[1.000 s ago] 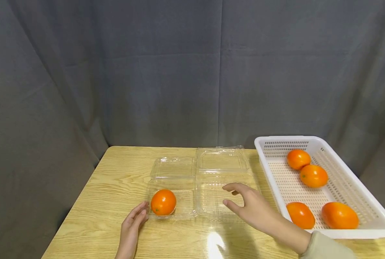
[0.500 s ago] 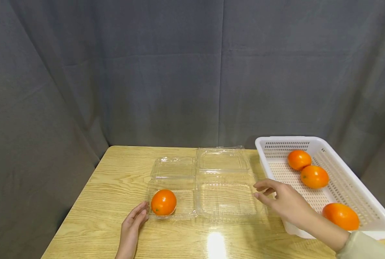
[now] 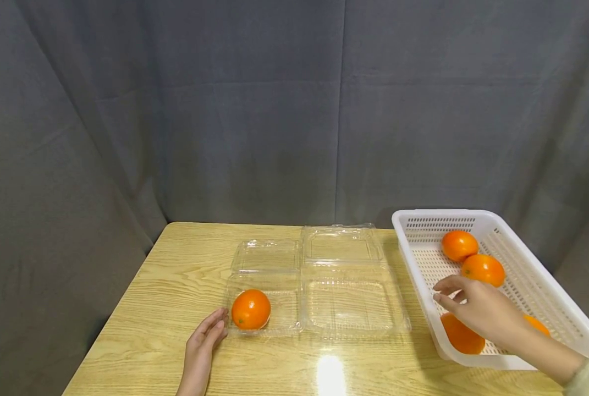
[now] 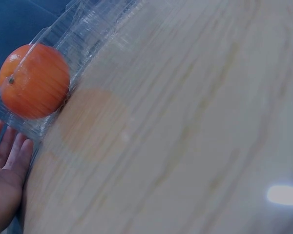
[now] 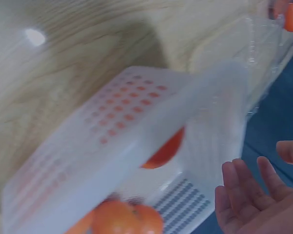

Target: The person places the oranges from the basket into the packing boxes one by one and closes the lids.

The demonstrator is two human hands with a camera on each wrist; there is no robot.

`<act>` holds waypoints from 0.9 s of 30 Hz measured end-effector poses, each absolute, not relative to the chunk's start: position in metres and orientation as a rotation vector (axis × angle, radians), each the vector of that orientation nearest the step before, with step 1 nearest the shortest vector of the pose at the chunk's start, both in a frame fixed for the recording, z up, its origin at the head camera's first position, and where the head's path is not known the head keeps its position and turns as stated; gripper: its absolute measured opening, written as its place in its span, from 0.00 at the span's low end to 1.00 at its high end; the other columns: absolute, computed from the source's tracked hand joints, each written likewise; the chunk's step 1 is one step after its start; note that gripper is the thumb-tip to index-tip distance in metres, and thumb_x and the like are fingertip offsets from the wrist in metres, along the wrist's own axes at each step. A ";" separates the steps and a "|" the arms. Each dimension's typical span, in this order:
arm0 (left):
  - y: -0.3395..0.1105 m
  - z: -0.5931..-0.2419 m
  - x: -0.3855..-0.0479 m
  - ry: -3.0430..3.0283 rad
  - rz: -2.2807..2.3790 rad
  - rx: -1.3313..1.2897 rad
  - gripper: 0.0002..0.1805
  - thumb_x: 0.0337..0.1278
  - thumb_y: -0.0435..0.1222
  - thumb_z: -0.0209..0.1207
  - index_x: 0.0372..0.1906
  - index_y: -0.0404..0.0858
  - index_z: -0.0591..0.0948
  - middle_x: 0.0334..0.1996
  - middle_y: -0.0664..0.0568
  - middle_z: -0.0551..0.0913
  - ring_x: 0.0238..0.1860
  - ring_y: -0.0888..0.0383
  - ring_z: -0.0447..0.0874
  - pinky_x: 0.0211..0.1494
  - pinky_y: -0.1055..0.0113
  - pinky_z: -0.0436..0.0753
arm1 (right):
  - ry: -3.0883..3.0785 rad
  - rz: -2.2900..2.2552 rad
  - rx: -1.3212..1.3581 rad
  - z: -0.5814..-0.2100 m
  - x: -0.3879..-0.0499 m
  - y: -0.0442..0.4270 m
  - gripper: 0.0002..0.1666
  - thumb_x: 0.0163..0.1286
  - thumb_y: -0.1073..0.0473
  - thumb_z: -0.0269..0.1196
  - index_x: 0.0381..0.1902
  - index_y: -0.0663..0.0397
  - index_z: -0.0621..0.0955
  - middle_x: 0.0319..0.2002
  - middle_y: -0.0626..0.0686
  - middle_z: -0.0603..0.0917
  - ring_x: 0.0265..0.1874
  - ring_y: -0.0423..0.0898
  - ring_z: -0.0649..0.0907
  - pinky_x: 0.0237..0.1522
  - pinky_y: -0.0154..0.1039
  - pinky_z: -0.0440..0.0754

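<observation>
- Fruit [image 3: 460,336], round and orange, lies in the white basket [image 3: 528,269] at seven o'clock, seen from the head camera, partly hidden by the right hand.
- The right hand [image 3: 482,308] hangs above it with fingers loosely bent and thumb apart, grasping nothing.
- Two touching fruits [image 3: 483,269] lie toward the basket's twelve o'clock; a fourth fruit [image 3: 539,324], half covered by the right forearm, is at five.
- Just beside the basket, at nine o'clock, stands the larger clear box [image 3: 351,308], its lid [image 3: 342,243] folded back toward twelve.
- Next leftward, the smaller clear box [image 3: 285,305] bears a single fruit [image 3: 251,309] at its eight o'clock.
- The left hand [image 3: 202,341], relaxed and holding nothing, has its fingertips right at that box's eight o'clock edge.
- Wood-grained bench [image 3: 150,308] beneath; grey curtain [image 3: 245,110] at twelve.
</observation>
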State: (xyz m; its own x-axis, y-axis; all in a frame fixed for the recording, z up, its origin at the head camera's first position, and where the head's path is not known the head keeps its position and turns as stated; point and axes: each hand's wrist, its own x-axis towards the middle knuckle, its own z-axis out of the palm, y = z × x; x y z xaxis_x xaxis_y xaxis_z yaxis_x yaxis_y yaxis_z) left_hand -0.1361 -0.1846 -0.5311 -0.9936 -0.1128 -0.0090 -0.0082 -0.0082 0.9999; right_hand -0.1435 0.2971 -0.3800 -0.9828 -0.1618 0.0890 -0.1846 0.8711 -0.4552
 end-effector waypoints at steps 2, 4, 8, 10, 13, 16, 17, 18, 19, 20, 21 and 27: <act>-0.185 -0.531 -0.136 -2.157 -2.164 0.120 0.27 0.77 0.40 0.48 0.68 0.23 0.64 0.68 0.34 0.67 0.57 0.72 0.74 0.58 0.79 0.75 | -2.988 0.704 0.279 -0.385 -0.142 0.304 0.08 0.64 0.59 0.69 0.40 0.56 0.85 0.35 0.48 0.86 0.30 0.44 0.84 0.31 0.42 0.81; -0.185 -0.532 -0.136 -2.160 -2.157 0.106 0.27 0.78 0.39 0.48 0.68 0.23 0.64 0.67 0.33 0.67 0.57 0.72 0.74 0.58 0.79 0.75 | -2.998 0.672 0.270 -0.390 -0.141 0.309 0.08 0.62 0.60 0.70 0.38 0.55 0.85 0.33 0.48 0.86 0.29 0.45 0.84 0.30 0.42 0.81; -0.185 -0.531 -0.135 -2.170 -2.148 0.093 0.27 0.78 0.40 0.48 0.68 0.23 0.64 0.68 0.33 0.66 0.57 0.72 0.73 0.58 0.79 0.74 | -3.040 0.605 0.247 -0.397 -0.142 0.319 0.09 0.62 0.58 0.69 0.38 0.55 0.85 0.33 0.51 0.86 0.31 0.49 0.84 0.29 0.47 0.82; -0.185 -0.531 -0.135 -2.175 -2.147 0.102 0.27 0.78 0.40 0.47 0.68 0.23 0.64 0.68 0.33 0.67 0.57 0.72 0.73 0.58 0.78 0.74 | -3.061 0.573 0.237 -0.399 -0.143 0.323 0.10 0.63 0.57 0.69 0.39 0.56 0.85 0.34 0.53 0.86 0.33 0.52 0.84 0.30 0.51 0.82; -0.185 -0.531 -0.135 -2.183 -2.148 0.123 0.27 0.78 0.40 0.48 0.68 0.24 0.64 0.68 0.35 0.67 0.57 0.71 0.73 0.58 0.78 0.74 | -3.071 0.539 0.254 -0.403 -0.146 0.330 0.12 0.62 0.56 0.70 0.40 0.57 0.85 0.36 0.56 0.86 0.36 0.58 0.84 0.33 0.57 0.82; -0.185 -0.531 -0.136 -2.181 -2.145 0.133 0.26 0.77 0.40 0.48 0.68 0.24 0.65 0.67 0.35 0.68 0.57 0.71 0.74 0.58 0.78 0.75 | -3.096 0.516 0.265 -0.406 -0.150 0.336 0.15 0.62 0.56 0.70 0.41 0.60 0.84 0.37 0.61 0.86 0.38 0.63 0.84 0.34 0.61 0.82; -0.185 -0.531 -0.136 -2.180 -2.144 0.134 0.26 0.77 0.40 0.48 0.68 0.24 0.65 0.67 0.35 0.68 0.57 0.71 0.74 0.58 0.78 0.75 | -3.103 0.509 0.269 -0.406 -0.151 0.337 0.16 0.62 0.55 0.71 0.42 0.60 0.84 0.38 0.62 0.85 0.38 0.64 0.84 0.35 0.61 0.82; -0.185 -0.531 -0.136 -2.178 -2.146 0.131 0.26 0.77 0.39 0.48 0.68 0.24 0.65 0.67 0.35 0.68 0.57 0.71 0.74 0.58 0.78 0.75 | -3.118 0.499 0.268 -0.407 -0.152 0.339 0.17 0.62 0.55 0.70 0.43 0.62 0.83 0.39 0.63 0.85 0.38 0.64 0.84 0.35 0.62 0.82; -0.185 -0.531 -0.136 -2.176 -2.146 0.129 0.26 0.77 0.39 0.48 0.68 0.24 0.65 0.67 0.35 0.68 0.57 0.71 0.74 0.58 0.78 0.75 | -3.131 0.490 0.269 -0.408 -0.154 0.340 0.18 0.62 0.55 0.70 0.44 0.63 0.83 0.39 0.64 0.85 0.39 0.65 0.84 0.36 0.62 0.82; -0.184 -0.530 -0.136 -2.175 -2.147 0.129 0.26 0.77 0.40 0.48 0.68 0.24 0.65 0.68 0.34 0.67 0.57 0.71 0.74 0.58 0.78 0.75 | -3.143 0.483 0.275 -0.409 -0.155 0.342 0.20 0.62 0.54 0.70 0.44 0.64 0.82 0.40 0.64 0.85 0.39 0.65 0.84 0.36 0.62 0.82; -0.184 -0.530 -0.136 -2.175 -2.148 0.129 0.27 0.78 0.40 0.48 0.68 0.24 0.65 0.68 0.34 0.67 0.57 0.71 0.74 0.58 0.78 0.75 | -3.161 0.475 0.282 -0.410 -0.156 0.343 0.22 0.62 0.53 0.70 0.45 0.65 0.82 0.41 0.65 0.85 0.40 0.65 0.84 0.37 0.62 0.82; -0.183 -0.531 -0.137 -2.159 -2.160 0.142 0.27 0.77 0.41 0.49 0.68 0.25 0.66 0.68 0.35 0.68 0.58 0.71 0.74 0.58 0.77 0.75 | -3.309 0.462 0.364 -0.420 -0.161 0.347 0.31 0.67 0.48 0.66 0.50 0.74 0.78 0.44 0.69 0.84 0.44 0.67 0.82 0.47 0.65 0.78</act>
State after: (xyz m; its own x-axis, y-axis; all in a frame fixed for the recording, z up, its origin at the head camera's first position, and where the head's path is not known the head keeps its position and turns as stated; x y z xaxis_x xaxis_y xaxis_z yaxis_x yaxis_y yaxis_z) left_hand -0.1368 -0.1833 -0.5309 -0.9922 -0.1245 -0.0063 -0.0063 -0.0009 1.0000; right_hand -0.1606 0.3466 -0.4202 -0.9528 -0.2406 -0.1850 -0.1808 0.9396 -0.2907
